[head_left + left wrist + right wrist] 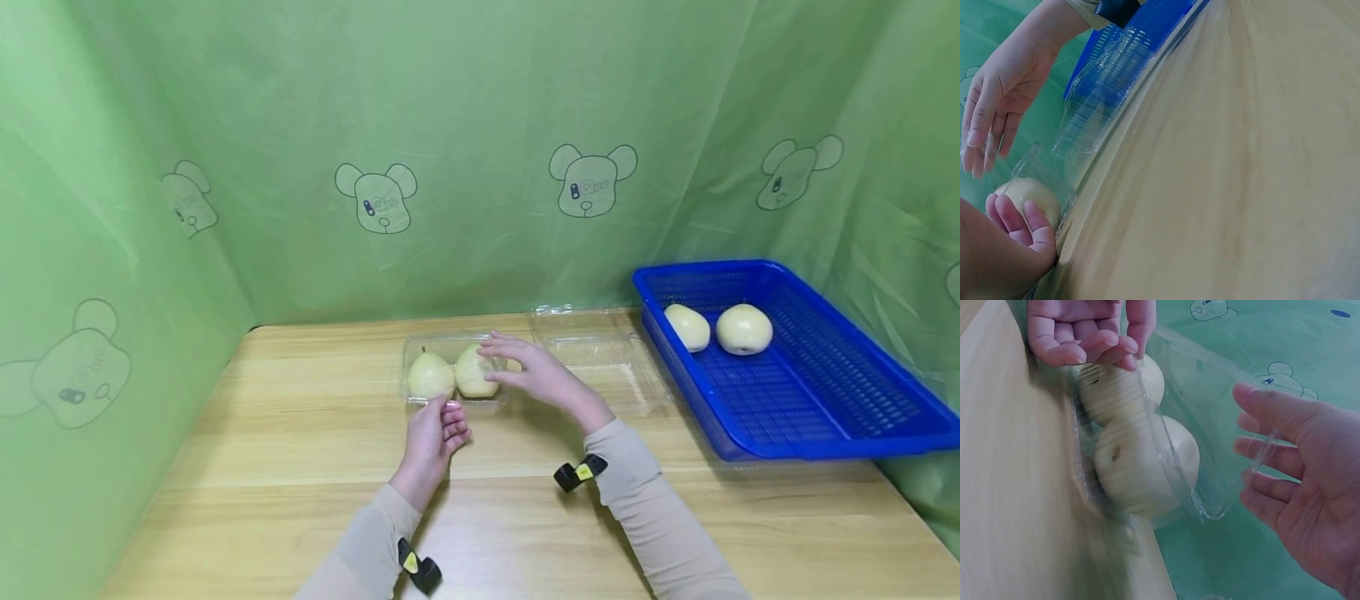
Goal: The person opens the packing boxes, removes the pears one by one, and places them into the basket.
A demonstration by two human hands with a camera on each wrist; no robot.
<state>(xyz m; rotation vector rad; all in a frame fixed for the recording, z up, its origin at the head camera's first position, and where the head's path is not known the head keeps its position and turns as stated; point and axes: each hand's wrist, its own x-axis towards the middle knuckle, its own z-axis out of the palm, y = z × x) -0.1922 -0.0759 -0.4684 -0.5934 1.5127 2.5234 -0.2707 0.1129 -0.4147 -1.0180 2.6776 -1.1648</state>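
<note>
Two pale yellow pears [431,376] sit side by side in a clear plastic clamshell box [415,346] on the table. The box's clear lid [1210,444] stands partly raised in the right wrist view. My left hand [431,437] is at the near edge of the box, pinching its rim with thumb and curled fingers. Over the right-hand pear, my right hand [536,372] has its fingers spread and touches the lid. In the left wrist view, one pear [1032,197] shows behind the left fingers. The plastic's transparency makes the exact contact points faint.
A second clear clamshell box [607,367] lies unfolded right of the hands. Beyond it, a blue plastic basket [795,417] holds two more pears [744,329]. Green printed cloth [480,250] hangs behind and beside the wooden table [262,433].
</note>
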